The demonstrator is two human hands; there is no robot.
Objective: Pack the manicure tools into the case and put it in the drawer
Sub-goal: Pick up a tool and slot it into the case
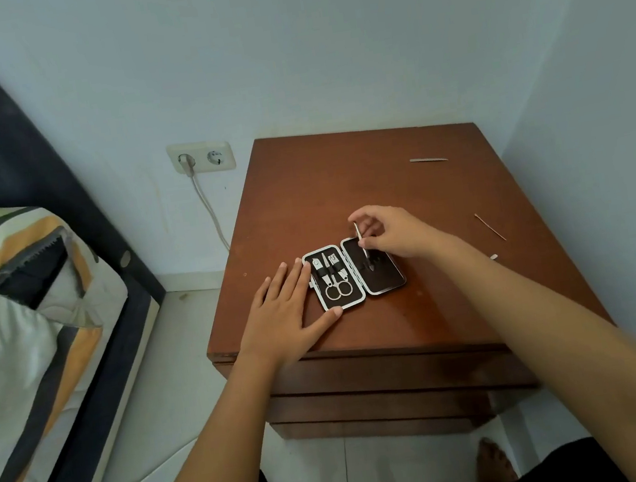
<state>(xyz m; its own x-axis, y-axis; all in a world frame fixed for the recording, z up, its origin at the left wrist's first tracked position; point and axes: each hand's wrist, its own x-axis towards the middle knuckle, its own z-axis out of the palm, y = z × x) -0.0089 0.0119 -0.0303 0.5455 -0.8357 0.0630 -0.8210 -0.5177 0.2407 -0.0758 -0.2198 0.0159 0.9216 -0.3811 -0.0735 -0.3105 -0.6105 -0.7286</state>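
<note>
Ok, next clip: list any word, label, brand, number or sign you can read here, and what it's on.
None can be read.
Open manicure case: no lettering shows on its lining or rim.
Tools strapped in its left half: any stamp is too small to tell.
Thin tool held in the right hand: no marking shows.
Wall socket: no print shows.
Nightstand: plain wood.

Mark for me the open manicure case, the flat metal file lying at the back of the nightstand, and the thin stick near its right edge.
Open black manicure case with silver rim [389, 277]: head view, bare lining of right half.
Flat metal nail file [428, 160]: head view, mid-blade.
Thin wooden stick [490, 227]: head view, mid-shaft.
</note>
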